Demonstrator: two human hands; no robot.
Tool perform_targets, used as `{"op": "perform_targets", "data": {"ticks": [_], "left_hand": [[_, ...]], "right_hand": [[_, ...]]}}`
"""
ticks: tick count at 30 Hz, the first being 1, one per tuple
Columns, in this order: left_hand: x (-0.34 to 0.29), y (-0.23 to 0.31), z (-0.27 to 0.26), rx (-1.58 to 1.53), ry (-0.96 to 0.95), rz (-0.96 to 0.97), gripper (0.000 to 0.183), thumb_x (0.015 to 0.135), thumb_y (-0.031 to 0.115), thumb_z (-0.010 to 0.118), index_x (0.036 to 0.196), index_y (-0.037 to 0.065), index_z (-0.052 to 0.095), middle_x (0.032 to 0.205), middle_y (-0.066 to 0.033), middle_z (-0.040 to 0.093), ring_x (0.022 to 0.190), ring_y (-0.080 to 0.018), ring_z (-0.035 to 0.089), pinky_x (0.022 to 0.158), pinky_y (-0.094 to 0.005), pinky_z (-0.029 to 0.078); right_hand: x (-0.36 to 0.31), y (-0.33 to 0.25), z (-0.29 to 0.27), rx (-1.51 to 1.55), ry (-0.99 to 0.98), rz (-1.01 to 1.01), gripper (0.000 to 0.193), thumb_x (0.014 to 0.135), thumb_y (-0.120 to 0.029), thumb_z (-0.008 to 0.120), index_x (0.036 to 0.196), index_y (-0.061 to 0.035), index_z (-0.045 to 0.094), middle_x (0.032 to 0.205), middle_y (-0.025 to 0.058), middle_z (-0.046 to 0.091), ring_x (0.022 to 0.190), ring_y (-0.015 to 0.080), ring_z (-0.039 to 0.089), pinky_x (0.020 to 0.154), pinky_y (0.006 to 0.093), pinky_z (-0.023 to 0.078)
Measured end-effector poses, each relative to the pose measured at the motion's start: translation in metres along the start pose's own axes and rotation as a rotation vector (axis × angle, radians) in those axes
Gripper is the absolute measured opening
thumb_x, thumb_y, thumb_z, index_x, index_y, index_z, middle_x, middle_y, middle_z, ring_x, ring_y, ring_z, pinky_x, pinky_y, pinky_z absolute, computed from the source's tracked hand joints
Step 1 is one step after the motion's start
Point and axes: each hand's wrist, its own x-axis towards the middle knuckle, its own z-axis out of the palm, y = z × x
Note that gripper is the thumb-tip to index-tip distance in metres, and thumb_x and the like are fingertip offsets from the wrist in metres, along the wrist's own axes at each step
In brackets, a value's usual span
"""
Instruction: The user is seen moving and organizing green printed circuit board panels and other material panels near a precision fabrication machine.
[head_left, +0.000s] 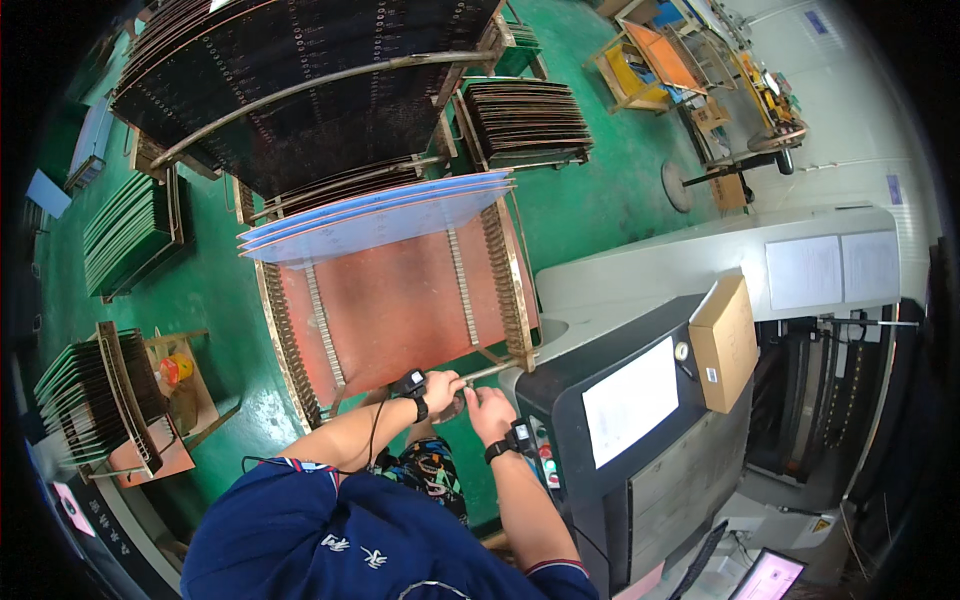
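My left hand (441,390) is closed around the metal front bar (490,373) of a slotted rack cart (507,290). Just to its right, close below the bar, my right hand (490,414) has its fingers curled and its thumb toward the left hand. What its fingers hold, if anything, is hidden. The cart has toothed side rails and a reddish base board (400,300). Several thin blue panels (380,222) stand in its far end. A strap with a small black device sits on each wrist.
Right of my hands stands a dark machine cabinet (560,400) with coloured buttons, bearing a paper sheet (630,400) and a cardboard box (724,345). Beyond the cart, a rack holds large dark panels (300,90). More panel racks (135,230) stand on the green floor at left.
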Motion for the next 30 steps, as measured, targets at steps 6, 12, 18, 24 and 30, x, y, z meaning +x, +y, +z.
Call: {"op": "perform_targets", "data": {"ticks": [6, 12, 18, 24, 30], "left_hand": [[0.006, 0.009, 0.019, 0.084, 0.003, 0.12, 0.028, 0.088, 0.028, 0.05, 0.088, 0.003, 0.061, 0.074, -0.0184, 0.062, 0.068, -0.0313, 0.062, 0.061, -0.0415, 0.049], [0.003, -0.007, 0.018, 0.084, 0.033, -0.002, 0.026, 0.084, 0.03, 0.052, 0.083, 0.007, 0.062, 0.076, -0.0188, 0.062, 0.075, -0.0357, 0.061, 0.067, -0.0451, 0.048], [0.001, -0.016, 0.016, 0.151, 0.054, 0.133, 0.027, 0.086, 0.029, 0.049, 0.085, 0.005, 0.06, 0.077, -0.0176, 0.061, 0.074, -0.0358, 0.059, 0.067, -0.0461, 0.046], [-0.005, 0.003, 0.002, 0.169, 0.01, 0.124, 0.025, 0.086, 0.028, 0.049, 0.084, 0.005, 0.058, 0.077, -0.0187, 0.061, 0.075, -0.0362, 0.06, 0.065, -0.0462, 0.047], [-0.006, 0.0, -0.001, 0.157, 0.082, 0.191, 0.023, 0.086, 0.027, 0.051, 0.081, 0.005, 0.058, 0.073, -0.0187, 0.06, 0.072, -0.0364, 0.06, 0.062, -0.0451, 0.047]], "right_hand": [[0.017, 0.048, 0.034, 0.407, -0.249, 0.443, 0.054, 0.086, -0.054, 0.046, 0.083, -0.0022, 0.061, 0.065, 0.007, 0.059, 0.053, 0.0198, 0.056, 0.044, 0.0308, 0.041], [0.017, 0.02, 0.02, 1.672, -0.605, 1.014, 0.033, 0.089, -0.042, 0.051, 0.081, -0.0102, 0.051, 0.053, -0.0041, 0.039, 0.04, 0.0077, 0.033, 0.035, 0.0211, 0.022], [0.023, 0.013, 0.015, 0.808, -0.418, 0.613, 0.034, 0.085, -0.034, 0.059, 0.066, -0.0061, 0.058, 0.053, -0.0015, 0.049, 0.044, 0.0127, 0.043, 0.04, 0.0269, 0.032], [0.019, 0.007, -0.006, 0.008, -0.206, 0.077, 0.026, 0.075, -0.031, 0.068, 0.087, -0.008, 0.062, 0.074, 0.0122, 0.058, 0.07, 0.0315, 0.059, 0.06, 0.0385, 0.047], [0.012, -0.009, -0.021, -0.281, -0.128, -0.122, 0.026, 0.077, -0.028, 0.064, 0.087, -0.0048, 0.061, 0.089, 0.0123, 0.056, 0.08, 0.0293, 0.059, 0.068, 0.0382, 0.05]]}}
